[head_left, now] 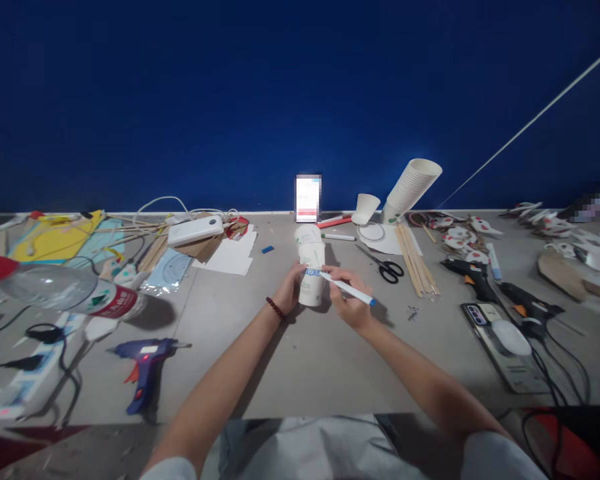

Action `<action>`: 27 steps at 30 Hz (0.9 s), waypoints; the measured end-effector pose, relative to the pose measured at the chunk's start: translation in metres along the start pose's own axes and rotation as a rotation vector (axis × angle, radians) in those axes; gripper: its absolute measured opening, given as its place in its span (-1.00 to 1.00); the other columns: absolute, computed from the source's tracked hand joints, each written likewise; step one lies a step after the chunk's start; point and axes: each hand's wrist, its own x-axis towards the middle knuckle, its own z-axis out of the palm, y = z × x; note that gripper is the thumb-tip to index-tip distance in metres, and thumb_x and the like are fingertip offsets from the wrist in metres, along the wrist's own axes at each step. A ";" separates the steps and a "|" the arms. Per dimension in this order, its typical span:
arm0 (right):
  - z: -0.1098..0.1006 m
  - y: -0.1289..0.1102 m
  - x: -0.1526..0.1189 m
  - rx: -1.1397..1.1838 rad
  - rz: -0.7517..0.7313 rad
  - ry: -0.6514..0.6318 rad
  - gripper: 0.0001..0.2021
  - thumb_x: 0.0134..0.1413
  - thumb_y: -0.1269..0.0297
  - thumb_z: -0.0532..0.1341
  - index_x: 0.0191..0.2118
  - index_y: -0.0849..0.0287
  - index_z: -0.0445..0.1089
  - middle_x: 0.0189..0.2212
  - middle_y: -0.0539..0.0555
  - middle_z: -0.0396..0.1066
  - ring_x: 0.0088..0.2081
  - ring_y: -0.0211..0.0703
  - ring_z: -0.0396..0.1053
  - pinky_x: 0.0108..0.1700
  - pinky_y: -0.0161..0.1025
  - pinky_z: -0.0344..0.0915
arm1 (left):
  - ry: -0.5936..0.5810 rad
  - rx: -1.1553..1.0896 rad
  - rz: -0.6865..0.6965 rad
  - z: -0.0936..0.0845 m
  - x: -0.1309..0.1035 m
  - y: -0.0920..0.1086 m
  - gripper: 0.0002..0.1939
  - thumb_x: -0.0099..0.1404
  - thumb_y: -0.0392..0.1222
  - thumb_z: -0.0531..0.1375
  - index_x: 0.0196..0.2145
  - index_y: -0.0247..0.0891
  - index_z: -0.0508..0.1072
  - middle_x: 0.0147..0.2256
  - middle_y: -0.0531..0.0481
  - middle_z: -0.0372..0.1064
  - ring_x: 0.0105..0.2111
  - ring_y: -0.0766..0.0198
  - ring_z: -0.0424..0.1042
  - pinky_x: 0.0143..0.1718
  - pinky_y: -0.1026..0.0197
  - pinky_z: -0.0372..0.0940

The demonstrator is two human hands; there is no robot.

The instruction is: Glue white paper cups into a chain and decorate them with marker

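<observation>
In the middle of the table, white paper cups are fitted together into one piece, with blue marks round the middle and faint green print. My left hand is closed round its left side and wears a dark red bead bracelet. A white marker with a blue end is gripped in my right hand. The marker's tip is at the blue marks; whether it touches the paper is too small to tell. A small blue marker cap lies to the left on the table.
Behind the cups stands a lit phone. To the right are black scissors, wooden sticks, a leaning cup stack and black glue guns. On the left are a bottle, a blue glue gun and a power strip.
</observation>
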 end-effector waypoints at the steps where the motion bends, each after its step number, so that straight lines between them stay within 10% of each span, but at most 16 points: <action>1: 0.000 0.000 0.000 -0.006 0.001 0.001 -0.98 0.26 0.30 0.20 -0.21 0.06 0.35 -0.20 0.15 0.64 -0.15 0.00 0.65 -0.17 -0.09 0.55 | -0.003 0.001 0.001 0.000 0.000 0.000 -0.64 0.01 -0.12 0.39 -0.21 -0.26 0.49 -0.32 0.00 0.56 -0.28 0.14 0.52 -0.17 0.14 0.29; 27: 0.004 0.000 -0.002 0.206 0.054 0.021 -0.94 0.31 0.34 0.20 -0.14 0.05 0.36 -0.15 0.16 0.60 -0.05 0.00 0.61 -0.04 -0.05 0.55 | 0.120 -0.083 -0.062 0.009 -0.005 0.011 -0.81 0.09 -0.14 0.24 -0.44 -0.34 0.56 -0.46 -0.06 0.57 -0.48 0.20 0.47 -0.32 0.17 0.35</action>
